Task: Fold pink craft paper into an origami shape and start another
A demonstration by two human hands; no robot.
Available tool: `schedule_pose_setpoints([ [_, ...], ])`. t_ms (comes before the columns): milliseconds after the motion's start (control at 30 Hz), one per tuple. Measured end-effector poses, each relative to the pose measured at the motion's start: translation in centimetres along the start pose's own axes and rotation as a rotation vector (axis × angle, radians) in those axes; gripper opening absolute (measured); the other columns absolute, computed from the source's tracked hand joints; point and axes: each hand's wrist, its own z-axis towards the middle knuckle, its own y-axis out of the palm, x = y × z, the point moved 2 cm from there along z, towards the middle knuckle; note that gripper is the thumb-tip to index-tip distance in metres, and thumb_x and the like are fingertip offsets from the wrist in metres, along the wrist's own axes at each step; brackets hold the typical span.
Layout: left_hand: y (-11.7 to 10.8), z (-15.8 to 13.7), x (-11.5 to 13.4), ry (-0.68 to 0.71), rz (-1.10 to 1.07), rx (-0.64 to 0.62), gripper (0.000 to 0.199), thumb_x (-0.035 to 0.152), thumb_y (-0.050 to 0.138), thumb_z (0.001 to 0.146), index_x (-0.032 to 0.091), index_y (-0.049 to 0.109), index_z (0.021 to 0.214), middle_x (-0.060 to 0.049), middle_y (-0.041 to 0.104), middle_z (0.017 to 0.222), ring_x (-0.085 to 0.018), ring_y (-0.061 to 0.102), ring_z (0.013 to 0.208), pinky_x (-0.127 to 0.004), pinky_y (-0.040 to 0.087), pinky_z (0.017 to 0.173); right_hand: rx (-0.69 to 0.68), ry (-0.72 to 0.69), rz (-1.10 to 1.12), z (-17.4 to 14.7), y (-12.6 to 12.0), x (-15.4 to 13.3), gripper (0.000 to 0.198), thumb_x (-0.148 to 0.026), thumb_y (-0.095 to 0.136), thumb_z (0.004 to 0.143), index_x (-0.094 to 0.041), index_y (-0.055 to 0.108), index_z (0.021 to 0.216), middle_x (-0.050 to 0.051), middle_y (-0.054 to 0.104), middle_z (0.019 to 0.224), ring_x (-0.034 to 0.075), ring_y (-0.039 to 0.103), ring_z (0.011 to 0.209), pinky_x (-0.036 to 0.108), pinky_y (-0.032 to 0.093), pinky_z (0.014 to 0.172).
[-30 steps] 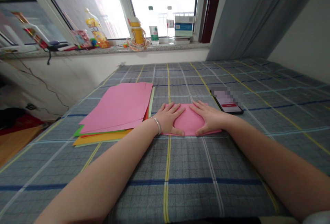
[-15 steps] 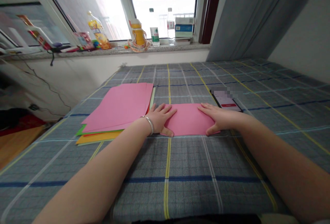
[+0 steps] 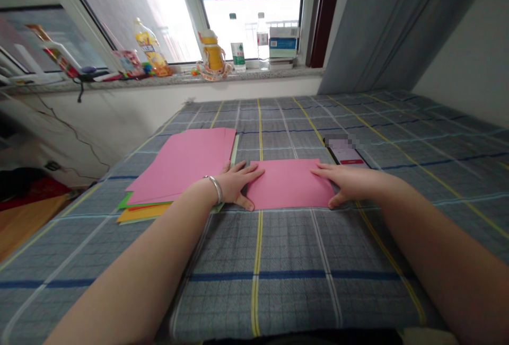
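Fingers spread apart, left hand and right hand apparently smooth the smaller pink paper; next likely calls for gripping its edge.

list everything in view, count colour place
Plaid cloth: 1, grey, foreground
Paper sheet: 1, pink, on cloth
Paper stack: 1, pink-topped, left of sheet
Phone: 1, black-edged, right of sheet
Drink bottle: 1, yellow, windowsill
Flask: 1, yellow, windowsill
Clear bottles: 2, colourless, windowsill
Box pile: 1, blue-and-white, windowsill
Clutter: several, mixed, windowsill's left end
Windows: several, white-framed, behind windowsill
Curtain: 1, grey, right
Cables: count unclear, dark, left wall
Bracelet: 1, silver, left wrist
Forearms: 2, bare, lower corners
Left hand: 1, bare, sheet's left edge
Right hand: 1, bare, sheet's right edge
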Motion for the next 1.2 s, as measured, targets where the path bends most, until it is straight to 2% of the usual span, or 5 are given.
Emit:
schedule_pose_setpoints([
  [433,0.5,0.0,-0.6,0.000,0.077,0.017,0.112,0.077,0.055,0.066,0.023,0.008,0.152,-0.010,0.008,0.158,-0.041,0.009,0.143,-0.063,0.007,0.111,-0.002,-0.035,-0.014,-0.2,-0.1,0.5,0.105,-0.038,0.078,0.059,-0.013,0.030,0.149,0.014,0.020,0.156,0.030,0.027,0.141,0.038,0.025,0.114],
  [667,0.9,0.1,2.1,-0.100,0.045,0.096,0.112,0.084,0.040,0.071,0.009,0.014,0.151,-0.019,0.008,0.156,-0.037,0.009,0.145,-0.057,0.010,0.114,0.069,-0.083,-0.016,0.1,0.6,0.2,0.103,-0.053,0.073,0.063,-0.013,0.032,0.148,0.017,0.018,0.156,0.033,0.018,0.143,0.044,0.022,0.115],
  [833,1.5,0.7,5.2,0.067,0.057,0.280,0.094,0.075,0.036,0.082,0.012,0.020,0.150,-0.017,0.017,0.156,-0.034,0.015,0.144,-0.055,0.010,0.115,0.137,-0.155,0.003,0.6,1.3,-1.5,0.094,-0.054,0.070,0.068,-0.013,0.036,0.146,0.017,0.021,0.156,0.033,0.017,0.143,0.048,0.021,0.115],
  [967,1.0,1.0,6.9,0.302,0.097,0.425,0.075,0.064,0.042,0.088,0.015,0.036,0.144,-0.015,0.037,0.149,-0.031,0.035,0.137,-0.047,0.026,0.112,0.210,-0.312,0.038,0.8,1.5,-3.2,0.083,-0.053,0.068,0.071,-0.016,0.044,0.142,0.014,0.032,0.152,0.030,0.030,0.139,0.044,0.026,0.113],
  [1200,0.1,1.0,7.3,0.422,0.207,0.570,0.032,0.039,0.045,0.095,0.018,0.062,0.113,-0.008,0.068,0.111,-0.021,0.065,0.099,-0.036,0.049,0.088,0.420,-0.458,0.020,0.2,0.7,-5.4,0.032,-0.034,0.061,0.081,-0.020,0.063,0.108,0.009,0.064,0.120,0.023,0.058,0.109,0.036,0.044,0.095],
])
